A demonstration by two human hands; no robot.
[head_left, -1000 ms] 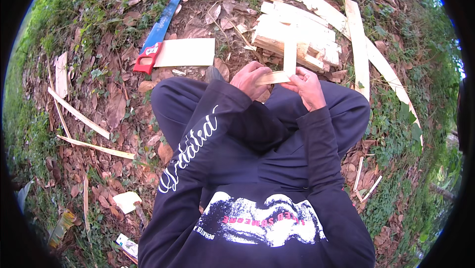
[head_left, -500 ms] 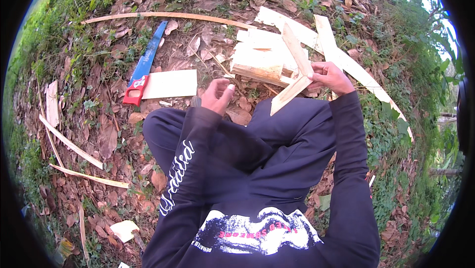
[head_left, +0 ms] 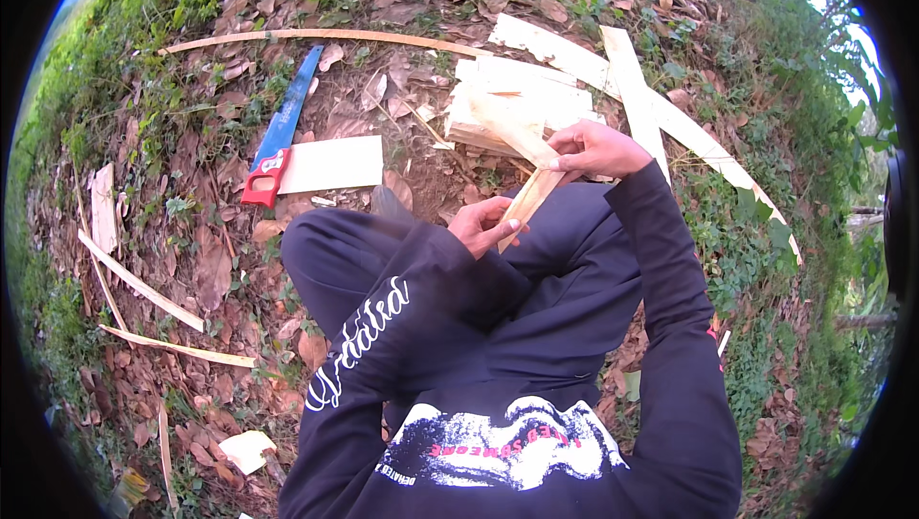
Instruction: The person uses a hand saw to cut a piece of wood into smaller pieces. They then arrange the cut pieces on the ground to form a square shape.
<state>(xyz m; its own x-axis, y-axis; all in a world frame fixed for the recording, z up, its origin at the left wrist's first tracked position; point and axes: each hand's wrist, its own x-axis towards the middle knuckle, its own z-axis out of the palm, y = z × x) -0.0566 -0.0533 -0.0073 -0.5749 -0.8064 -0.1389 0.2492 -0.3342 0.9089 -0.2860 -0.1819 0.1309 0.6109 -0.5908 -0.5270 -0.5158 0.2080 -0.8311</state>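
Note:
Two pale wooden strips meeting at an angle form a bent wooden piece [head_left: 532,197] above my lap. My right hand [head_left: 601,149] pinches it near the joint, fingers closed. Lower down, my left hand [head_left: 479,226] grips the near end of the lower strip between thumb and fingers. The upper strip slants away to the far left, over a stack of pale wood pieces [head_left: 525,73] on the ground. How the two strips are fastened is hidden by my right fingers.
A handsaw [head_left: 266,177] with a blue blade and red handle lies at left, touching a flat pale board [head_left: 337,163]. Long planks [head_left: 704,140] cross at right. A curved thin strip [head_left: 316,33] runs along the back. Offcuts [head_left: 144,282] lie among leaves at far left.
My left hand has moved right and down and taken hold of the lower strip's end. My right hand has shifted slightly left, turning the bent wooden piece.

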